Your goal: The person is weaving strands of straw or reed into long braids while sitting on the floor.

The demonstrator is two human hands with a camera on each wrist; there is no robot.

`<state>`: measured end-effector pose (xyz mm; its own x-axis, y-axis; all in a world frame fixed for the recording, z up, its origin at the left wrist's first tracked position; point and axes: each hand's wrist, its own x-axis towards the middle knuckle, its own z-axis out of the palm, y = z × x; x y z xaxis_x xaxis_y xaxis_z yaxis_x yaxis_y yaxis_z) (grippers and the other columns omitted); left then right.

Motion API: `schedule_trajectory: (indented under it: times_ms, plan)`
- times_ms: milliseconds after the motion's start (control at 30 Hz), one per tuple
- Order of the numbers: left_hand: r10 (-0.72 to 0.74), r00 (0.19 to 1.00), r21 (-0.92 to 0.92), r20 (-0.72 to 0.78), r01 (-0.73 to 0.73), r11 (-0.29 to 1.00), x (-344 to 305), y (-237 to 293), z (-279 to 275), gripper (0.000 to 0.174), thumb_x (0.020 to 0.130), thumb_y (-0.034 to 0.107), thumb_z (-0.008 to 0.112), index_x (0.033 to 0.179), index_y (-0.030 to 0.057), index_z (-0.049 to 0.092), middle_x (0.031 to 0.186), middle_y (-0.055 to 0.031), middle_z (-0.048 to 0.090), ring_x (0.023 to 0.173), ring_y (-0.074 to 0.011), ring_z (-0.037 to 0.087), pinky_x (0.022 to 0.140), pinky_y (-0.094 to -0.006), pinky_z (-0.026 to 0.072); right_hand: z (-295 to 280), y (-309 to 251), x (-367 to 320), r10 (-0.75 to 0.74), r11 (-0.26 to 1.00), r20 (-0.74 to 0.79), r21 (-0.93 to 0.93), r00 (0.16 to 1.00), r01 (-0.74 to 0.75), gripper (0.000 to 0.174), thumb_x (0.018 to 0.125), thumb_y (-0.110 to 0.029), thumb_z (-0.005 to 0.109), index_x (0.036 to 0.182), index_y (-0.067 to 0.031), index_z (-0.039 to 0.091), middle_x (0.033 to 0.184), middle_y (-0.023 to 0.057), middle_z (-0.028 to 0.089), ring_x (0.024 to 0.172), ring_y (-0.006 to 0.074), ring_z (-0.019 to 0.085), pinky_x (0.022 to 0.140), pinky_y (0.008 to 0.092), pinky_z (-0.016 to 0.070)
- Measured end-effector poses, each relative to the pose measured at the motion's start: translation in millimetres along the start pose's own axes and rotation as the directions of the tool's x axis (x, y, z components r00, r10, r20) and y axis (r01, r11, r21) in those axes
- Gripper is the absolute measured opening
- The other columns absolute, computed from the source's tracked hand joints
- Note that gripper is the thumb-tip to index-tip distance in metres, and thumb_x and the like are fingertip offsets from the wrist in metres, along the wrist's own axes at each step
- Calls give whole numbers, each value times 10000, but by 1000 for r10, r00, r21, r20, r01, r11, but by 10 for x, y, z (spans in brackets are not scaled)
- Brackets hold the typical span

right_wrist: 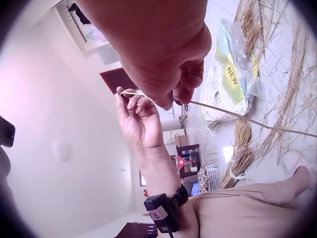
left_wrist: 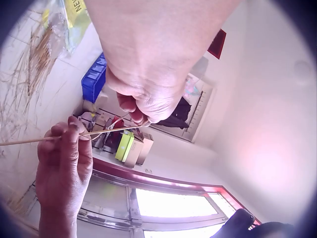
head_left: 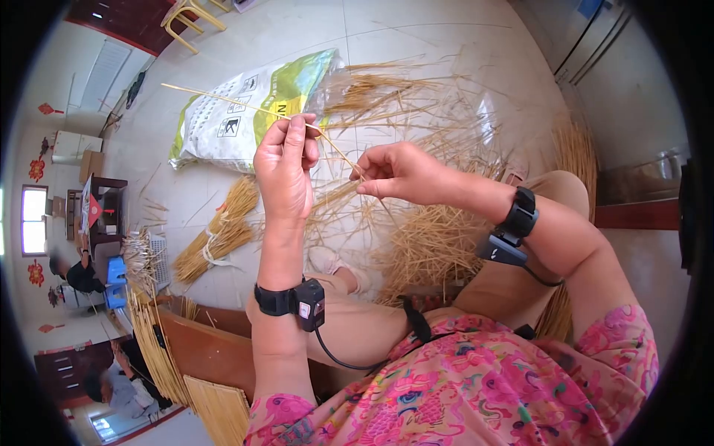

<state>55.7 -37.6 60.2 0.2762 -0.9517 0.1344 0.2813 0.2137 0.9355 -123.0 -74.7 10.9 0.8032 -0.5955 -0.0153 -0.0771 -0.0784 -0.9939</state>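
A long, thin straw stalk (head_left: 223, 97) stretches between my two hands in the head view. My left hand (head_left: 286, 175) is raised, pinching the stalk between thumb and curled fingers while its tip points up and left. Lower and to the right, my right hand (head_left: 401, 172) pinches the same stalk between thumb and forefinger. In the left wrist view, a short stretch of straw (left_wrist: 111, 130) spans the gap between the hands, with a thin pale strand beside it. The stalk's other end (right_wrist: 223, 109) trails past my right hand in the right wrist view.
Loose straw (head_left: 431, 249) lies heaped on the tiled floor before my knees. A white-and-green bag (head_left: 223, 119) spills more straw. Left of my arm is a tied straw bundle (head_left: 223, 227), with a wooden board (head_left: 208, 346) nearer. Other people sit far left.
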Motion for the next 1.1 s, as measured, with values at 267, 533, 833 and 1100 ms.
schedule_trajectory:
  times_ms: [267,533,833,1100]
  plan:
    - [180,966,165,-185,-150,975,28,28,89,376,889,201,589,1186,-4,482,986,-44,566,705,-55,485,623,-199,383,-43,41,66,32,989,-146,148,989,-10,141,871,-134,610,885,6,614,727,10,604,618,56,542,572,203,463]
    - [-290,956,245,49,270,931,-86,-289,-66,226,847,186,643,1005,31,600,861,5,589,674,-38,449,593,-177,361,-150,-80,96,-8,982,-163,187,987,38,198,898,-174,569,840,3,634,695,0,604,601,49,525,561,203,451]
    - [-238,970,173,49,227,958,-123,-321,61,131,825,98,661,916,15,618,780,-6,617,661,-33,494,580,-177,390,-96,-49,53,-144,967,-174,-233,974,101,175,898,-164,571,881,4,616,722,9,611,622,50,539,541,210,437]
    - [-217,974,230,62,198,953,-132,-317,58,109,859,126,618,897,27,594,786,-22,627,650,-46,506,588,-178,396,-102,-75,52,97,986,-169,150,981,-72,190,903,-153,559,829,16,601,704,42,627,630,77,599,521,202,469]
